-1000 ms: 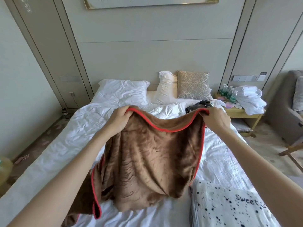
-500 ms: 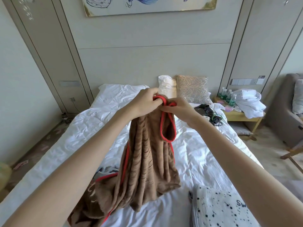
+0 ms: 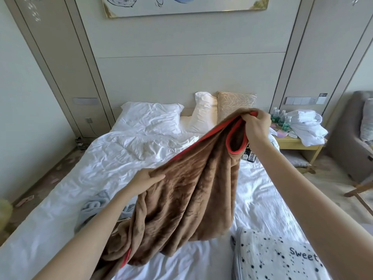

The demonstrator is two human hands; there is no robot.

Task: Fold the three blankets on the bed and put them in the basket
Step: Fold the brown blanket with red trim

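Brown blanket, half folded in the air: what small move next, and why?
Probably slide the left hand down the folded edge and pull it taut. The right hand pinches the red-trimmed corners high, but the brown blanket sags, its lower end bunched on the bed.

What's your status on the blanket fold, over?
Right hand pinches gathered corners high, left hand grips the folded edge lower. Brown fleece blanket with red trim hangs half-folded, lower end on the white bed. White black-dotted blanket lies beside it.
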